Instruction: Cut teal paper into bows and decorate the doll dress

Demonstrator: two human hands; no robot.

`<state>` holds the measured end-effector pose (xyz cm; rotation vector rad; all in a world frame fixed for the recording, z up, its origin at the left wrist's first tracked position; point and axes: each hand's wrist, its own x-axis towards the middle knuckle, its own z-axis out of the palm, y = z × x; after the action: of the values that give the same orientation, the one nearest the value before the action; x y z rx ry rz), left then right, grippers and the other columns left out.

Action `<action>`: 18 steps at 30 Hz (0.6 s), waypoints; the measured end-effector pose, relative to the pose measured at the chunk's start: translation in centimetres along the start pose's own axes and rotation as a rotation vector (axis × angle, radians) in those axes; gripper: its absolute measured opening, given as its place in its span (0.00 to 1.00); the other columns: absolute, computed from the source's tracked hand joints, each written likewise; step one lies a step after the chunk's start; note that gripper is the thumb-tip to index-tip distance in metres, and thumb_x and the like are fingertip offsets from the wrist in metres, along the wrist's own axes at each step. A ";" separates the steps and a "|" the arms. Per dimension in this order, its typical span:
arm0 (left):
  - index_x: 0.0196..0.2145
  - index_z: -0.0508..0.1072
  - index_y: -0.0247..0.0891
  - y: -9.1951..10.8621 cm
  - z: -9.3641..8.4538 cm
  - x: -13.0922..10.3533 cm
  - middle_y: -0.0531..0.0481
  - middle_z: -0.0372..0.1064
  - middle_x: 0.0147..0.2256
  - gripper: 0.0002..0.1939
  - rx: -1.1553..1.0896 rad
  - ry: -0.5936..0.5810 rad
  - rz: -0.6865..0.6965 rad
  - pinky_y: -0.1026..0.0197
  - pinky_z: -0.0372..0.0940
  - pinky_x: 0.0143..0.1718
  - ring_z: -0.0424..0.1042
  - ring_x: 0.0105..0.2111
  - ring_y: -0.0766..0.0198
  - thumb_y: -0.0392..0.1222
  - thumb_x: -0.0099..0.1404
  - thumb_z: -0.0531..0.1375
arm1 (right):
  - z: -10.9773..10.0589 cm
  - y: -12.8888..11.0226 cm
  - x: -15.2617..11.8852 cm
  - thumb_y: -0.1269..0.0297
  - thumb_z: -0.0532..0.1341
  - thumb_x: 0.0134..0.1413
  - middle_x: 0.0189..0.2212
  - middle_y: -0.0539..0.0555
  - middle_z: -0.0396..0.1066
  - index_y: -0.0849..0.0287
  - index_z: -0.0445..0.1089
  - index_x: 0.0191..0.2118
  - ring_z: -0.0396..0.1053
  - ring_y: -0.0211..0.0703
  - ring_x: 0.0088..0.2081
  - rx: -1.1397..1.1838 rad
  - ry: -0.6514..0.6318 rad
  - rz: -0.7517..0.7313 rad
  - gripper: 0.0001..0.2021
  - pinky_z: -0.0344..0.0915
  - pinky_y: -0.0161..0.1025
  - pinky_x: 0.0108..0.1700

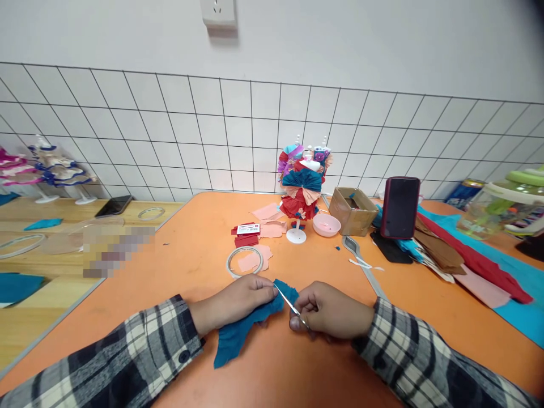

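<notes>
My left hand point(245, 296) pinches a strip of teal crepe paper point(238, 335), whose loose end hangs toward the lower left. In my right hand point(327, 310) is a small pair of metal scissors point(293, 309), fingers curled round the handles. The blades point up and left across the paper, with their tips close to my left thumb. Beyond my left hand lies a roll of tape point(229, 262). A doll-like stand in layered paper skirts point(302, 190) rises on a white base point(296, 235) farther back.
Pink paper pieces point(272, 228) and a small red packet point(247, 229) lie behind the tape. Right of the stand are a pink bowl point(326, 225), a cardboard box point(355, 209), an upright phone point(400, 208) and layered coloured paper point(480, 249). An orange mat point(187, 243) covers the table.
</notes>
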<state>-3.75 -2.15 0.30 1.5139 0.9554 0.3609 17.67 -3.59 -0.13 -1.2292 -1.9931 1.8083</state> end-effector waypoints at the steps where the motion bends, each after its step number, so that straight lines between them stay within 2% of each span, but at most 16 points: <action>1: 0.23 0.66 0.35 0.0 0.0 0.0 0.52 0.67 0.20 0.23 -0.005 -0.003 -0.004 0.65 0.61 0.24 0.66 0.20 0.66 0.59 0.61 0.54 | 0.0 0.0 0.0 0.56 0.64 0.50 0.17 0.45 0.64 0.62 0.67 0.26 0.55 0.27 0.14 -0.006 -0.001 0.012 0.13 0.51 0.25 0.15; 5: 0.23 0.67 0.35 0.0 -0.1 0.0 0.51 0.67 0.20 0.22 -0.011 -0.005 -0.013 0.65 0.61 0.23 0.67 0.20 0.66 0.59 0.60 0.55 | 0.2 -0.1 0.2 0.55 0.64 0.49 0.17 0.45 0.65 0.62 0.69 0.27 0.56 0.28 0.15 -0.034 0.025 0.001 0.14 0.51 0.26 0.16; 9: 0.24 0.67 0.35 0.0 -0.3 -0.1 0.51 0.66 0.20 0.22 0.000 -0.034 -0.007 0.65 0.61 0.24 0.66 0.20 0.66 0.57 0.62 0.53 | 0.5 -0.1 0.3 0.62 0.64 0.48 0.16 0.46 0.64 0.63 0.71 0.26 0.58 0.29 0.17 -0.047 0.062 0.003 0.08 0.52 0.26 0.19; 14: 0.23 0.66 0.36 0.2 -0.3 -0.3 0.55 0.59 0.20 0.20 0.171 0.018 0.048 0.67 0.54 0.22 0.57 0.21 0.69 0.54 0.63 0.53 | 0.5 0.1 0.1 0.61 0.64 0.48 0.17 0.46 0.64 0.63 0.73 0.28 0.56 0.29 0.18 -0.076 0.046 -0.043 0.09 0.51 0.27 0.19; 18: 0.21 0.65 0.36 0.2 -0.3 -0.3 0.56 0.56 0.20 0.20 0.211 0.022 0.066 0.67 0.52 0.22 0.54 0.22 0.69 0.54 0.63 0.53 | 0.6 0.3 0.1 0.61 0.65 0.46 0.16 0.46 0.65 0.63 0.72 0.27 0.57 0.30 0.18 -0.060 0.042 -0.014 0.09 0.52 0.28 0.20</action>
<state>-4.05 -2.20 0.67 1.7399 0.9864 0.3326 17.39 -3.98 -0.62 -1.2557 -2.0426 1.7134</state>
